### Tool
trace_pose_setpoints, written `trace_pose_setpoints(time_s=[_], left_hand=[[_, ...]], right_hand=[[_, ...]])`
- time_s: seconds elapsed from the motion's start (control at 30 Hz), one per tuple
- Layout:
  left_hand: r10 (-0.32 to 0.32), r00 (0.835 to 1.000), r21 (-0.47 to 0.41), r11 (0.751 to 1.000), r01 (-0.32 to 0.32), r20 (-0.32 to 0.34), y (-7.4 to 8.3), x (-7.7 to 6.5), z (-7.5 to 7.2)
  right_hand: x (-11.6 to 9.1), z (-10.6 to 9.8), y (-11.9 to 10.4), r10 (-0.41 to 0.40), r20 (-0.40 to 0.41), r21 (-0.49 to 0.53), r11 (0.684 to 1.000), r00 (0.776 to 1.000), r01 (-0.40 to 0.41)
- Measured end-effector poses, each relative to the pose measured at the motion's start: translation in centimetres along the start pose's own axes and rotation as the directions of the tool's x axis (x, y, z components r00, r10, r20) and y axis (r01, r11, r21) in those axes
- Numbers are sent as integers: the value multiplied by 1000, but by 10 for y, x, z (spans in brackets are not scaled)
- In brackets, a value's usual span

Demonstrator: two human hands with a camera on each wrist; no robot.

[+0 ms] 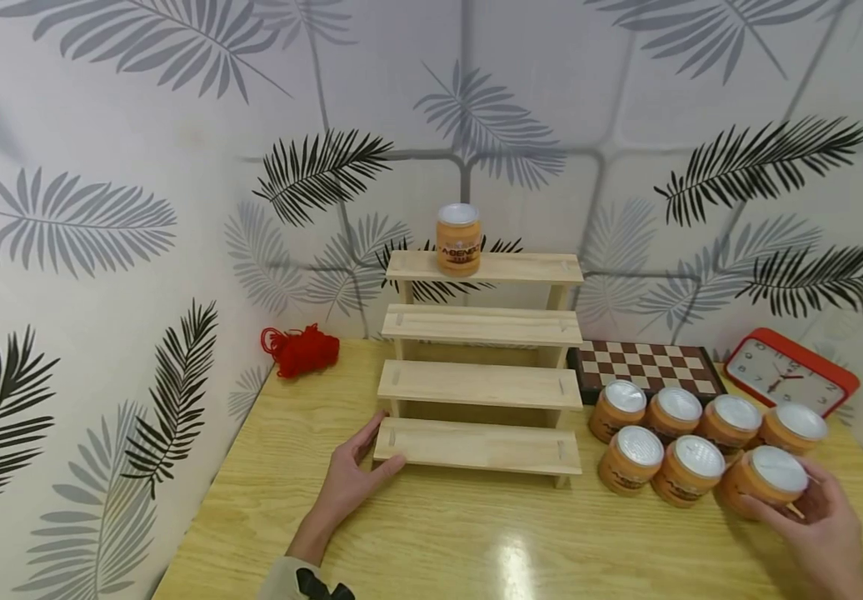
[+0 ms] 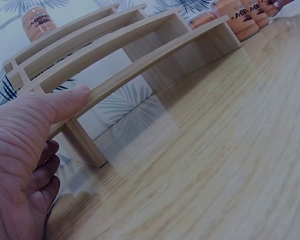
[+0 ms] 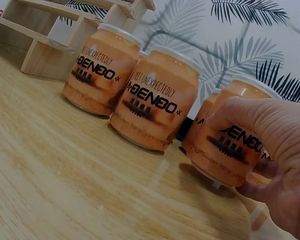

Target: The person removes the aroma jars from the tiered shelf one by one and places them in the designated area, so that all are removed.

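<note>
A wooden four-tier stand, written here as a stepped wooden rack (image 1: 476, 379), stands mid-table. My left hand (image 1: 356, 477) grips the left end of its lowest step, thumb on top and fingers below the board, as the left wrist view shows. At the far right, my right hand (image 1: 825, 521) holds an orange can (image 1: 765, 482) with a silvery lid, thumb on the near side. In the right wrist view this can (image 3: 230, 135) tilts, its bottom edge just off the table. Several matching cans (image 1: 690, 467) stand beside it in two rows. Another can (image 1: 458, 240) stands on the top step, left of centre.
Behind the grouped cans lies a brown-and-cream checkered board (image 1: 645, 365). A red-framed clock (image 1: 791, 371) leans at the back right. Red yarn (image 1: 304, 352) lies at the back left. Leaf-patterned walls (image 1: 199, 208) border the wooden table (image 1: 416, 542) at the back and left.
</note>
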State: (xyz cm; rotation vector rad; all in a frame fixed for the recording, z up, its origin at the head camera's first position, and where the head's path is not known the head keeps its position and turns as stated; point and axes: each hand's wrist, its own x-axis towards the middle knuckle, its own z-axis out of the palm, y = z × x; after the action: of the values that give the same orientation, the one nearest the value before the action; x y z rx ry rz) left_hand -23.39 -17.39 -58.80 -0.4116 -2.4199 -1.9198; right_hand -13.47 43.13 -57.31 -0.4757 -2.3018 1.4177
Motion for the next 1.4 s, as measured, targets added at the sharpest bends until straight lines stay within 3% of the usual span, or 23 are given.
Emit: trace_pose_setpoints(time_s=[0.13, 0.33, 0.57, 1.13, 1.4], left_hand=[[-1, 1000, -1, 1000, 1, 3, 0, -1, 0], [-5, 1000, -2, 1000, 5, 4, -1, 0, -1], [-3, 1000, 9, 1000, 3, 0, -2, 0, -1], [-18, 1000, 0, 1000, 18, 2, 3, 0, -1], [9, 1000, -5, 1000, -9, 5, 1, 0, 0]], right_hand=[[-1, 3, 3, -19, 13, 26, 999, 1000, 19], [-2, 8, 3, -74, 24, 173, 983, 997, 69], [-2, 13, 8, -73, 27, 414, 909, 997, 55], [-4, 18, 10, -25, 7, 375, 927, 1000, 20], [-4, 20, 7, 0, -2, 405, 914, 1000, 1]])
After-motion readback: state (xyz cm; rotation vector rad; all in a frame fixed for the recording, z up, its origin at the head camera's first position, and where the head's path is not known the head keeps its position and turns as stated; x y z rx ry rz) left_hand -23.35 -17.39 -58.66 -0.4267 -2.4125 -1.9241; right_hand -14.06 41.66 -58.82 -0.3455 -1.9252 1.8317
